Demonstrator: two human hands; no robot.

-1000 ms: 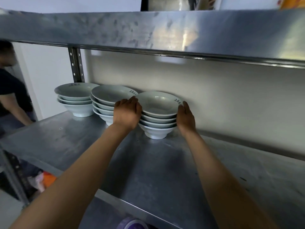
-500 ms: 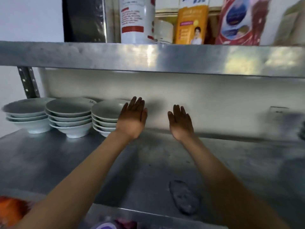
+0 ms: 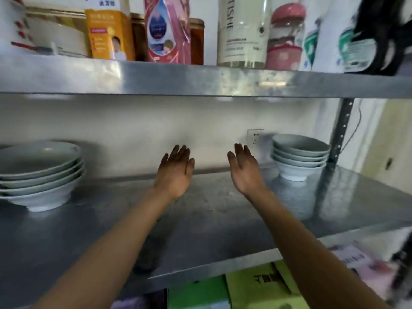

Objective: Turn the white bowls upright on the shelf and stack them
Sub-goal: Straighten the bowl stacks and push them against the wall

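On the steel shelf (image 3: pixel 211 217) a stack of several upright white bowls (image 3: pixel 40 175) stands at the far left. Another upright stack of several white bowls (image 3: pixel 298 157) stands at the right, near the shelf post. My left hand (image 3: pixel 176 172) and my right hand (image 3: pixel 245 168) hover side by side over the bare middle of the shelf, between the two stacks. Both hands are empty, with fingers straight and pointing at the back wall. My right hand is a short way left of the right stack and does not touch it.
The upper shelf (image 3: pixel 200 81) overhangs close above my hands and carries bottles, boxes and jars. A wall socket (image 3: pixel 255 136) sits on the back wall beside the right stack. A slotted post (image 3: pixel 341 132) stands at the right. Green packages (image 3: pixel 256 284) lie below.
My hands have let go of the left bowl stack and moved right along the shelf. The view has swung right, bringing the right stack into sight.
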